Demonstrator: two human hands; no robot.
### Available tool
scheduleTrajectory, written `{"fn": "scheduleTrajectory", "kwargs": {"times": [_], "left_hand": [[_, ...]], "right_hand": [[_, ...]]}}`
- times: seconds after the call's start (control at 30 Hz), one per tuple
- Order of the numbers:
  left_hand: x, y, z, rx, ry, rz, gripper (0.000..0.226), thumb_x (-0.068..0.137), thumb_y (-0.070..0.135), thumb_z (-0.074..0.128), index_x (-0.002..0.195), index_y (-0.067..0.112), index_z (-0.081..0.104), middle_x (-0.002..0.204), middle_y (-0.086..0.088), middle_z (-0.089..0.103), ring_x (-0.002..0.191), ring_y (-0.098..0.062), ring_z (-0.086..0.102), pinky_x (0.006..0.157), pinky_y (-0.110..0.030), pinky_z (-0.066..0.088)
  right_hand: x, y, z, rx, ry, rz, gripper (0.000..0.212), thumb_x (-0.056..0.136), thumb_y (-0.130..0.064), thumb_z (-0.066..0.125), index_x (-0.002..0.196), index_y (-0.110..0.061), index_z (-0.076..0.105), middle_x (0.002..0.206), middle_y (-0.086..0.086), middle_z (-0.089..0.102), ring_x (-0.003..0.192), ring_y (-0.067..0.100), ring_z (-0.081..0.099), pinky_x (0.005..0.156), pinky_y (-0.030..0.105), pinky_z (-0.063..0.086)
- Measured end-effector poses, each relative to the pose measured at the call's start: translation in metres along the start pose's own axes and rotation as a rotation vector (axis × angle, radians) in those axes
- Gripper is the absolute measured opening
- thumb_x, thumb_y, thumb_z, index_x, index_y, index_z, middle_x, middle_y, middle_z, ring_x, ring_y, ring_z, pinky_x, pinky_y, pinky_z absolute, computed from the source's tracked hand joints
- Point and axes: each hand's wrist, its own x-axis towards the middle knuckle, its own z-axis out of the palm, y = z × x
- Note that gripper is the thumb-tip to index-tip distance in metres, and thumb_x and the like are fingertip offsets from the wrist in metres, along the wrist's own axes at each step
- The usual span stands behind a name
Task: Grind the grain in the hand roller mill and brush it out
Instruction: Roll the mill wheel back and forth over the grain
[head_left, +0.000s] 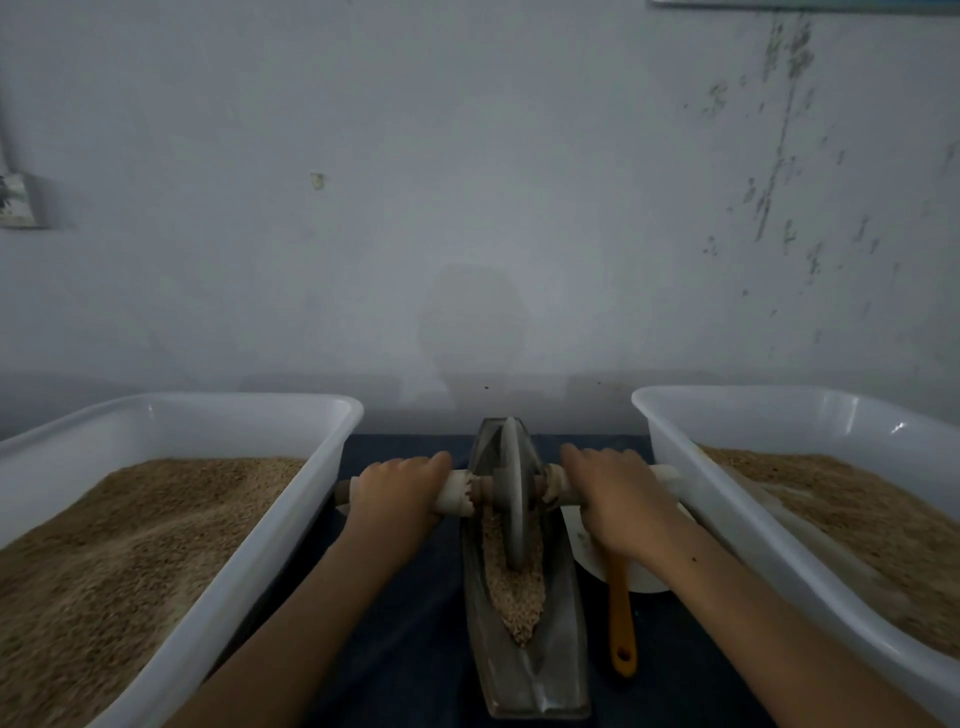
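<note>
The tabletop (405, 649) is dark blue and fills the lower middle of the frame. A long grey mill (524, 623) lies on it in the middle. A white tub (208, 571) of brown grain sits at the lower left. Another white tub (737, 519) of grain sits at the lower right. Between the mill and the right tub lie a white plate (649, 584) and an orange brush handle (622, 623).

Dim, greyish light throughout. Ahead, a pale painted wall (467, 182), scuffed and flaking along the right side (779, 156) (dark streaks running downward). Faint rounded shadow low at centre (470, 322). Small fixture on the far left (21, 200), too blurred to identify. Strip of a frame at the top right edge (805, 4). Below, a dark blue cloth (405, 623) covering the work surface.
</note>
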Motion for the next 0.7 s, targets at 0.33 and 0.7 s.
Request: {"fn": "scheduleTrajectory", "kwargs": {"times": [0.33,0.7], "left_hand": [[0.003,-0.002,-0.018,0.043,-0.323,0.026,0.032,0.085,0.03,0.062,0.114,0.021,0.055,0.109,-0.001,0.063,0.1,-0.019,0.06,0.08,-0.03,0.044],[0.003,-0.003,0.002,-0.024,-0.071,-0.034,0.022,0.088,0.031,0.057,0.107,0.023,0.049,0.105,0.004,0.062,0.095,-0.016,0.06,0.075,-0.026,0.039]], "right_hand": [[0.001,0.004,-0.021,0.056,-0.322,-0.004,0.021,0.086,-0.013,0.055,0.105,-0.019,0.053,0.106,0.004,0.059,0.096,0.021,0.058,0.071,0.029,0.04],[0.0,-0.001,-0.003,-0.003,0.022,0.007,0.023,0.086,-0.007,0.051,0.097,-0.022,0.038,0.106,0.002,0.057,0.1,0.024,0.053,0.078,0.032,0.03]]}}
